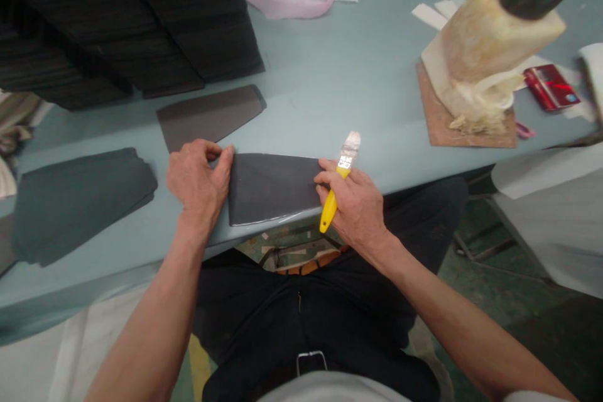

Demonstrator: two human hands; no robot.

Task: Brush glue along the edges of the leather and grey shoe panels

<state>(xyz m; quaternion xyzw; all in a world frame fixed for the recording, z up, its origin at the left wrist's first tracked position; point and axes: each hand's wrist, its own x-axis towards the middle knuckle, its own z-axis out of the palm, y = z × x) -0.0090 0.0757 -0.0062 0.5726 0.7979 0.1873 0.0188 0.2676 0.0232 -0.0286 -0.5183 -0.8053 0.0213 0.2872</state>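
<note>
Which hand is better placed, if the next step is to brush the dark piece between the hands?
Probably the right hand: it holds the yellow-handled brush at the right end of the dark piece. The left hand shows no tool; it sits at the piece's left edge.

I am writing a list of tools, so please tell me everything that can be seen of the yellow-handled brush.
The brush has a slim yellow handle, plastic by its look, with a small dark hole near the end. A silvery, stained band carries short bristles that look whitish and coated. The right hand holds it slantwise, bristles forward, over the table; whether they touch the surface is unclear.
</note>
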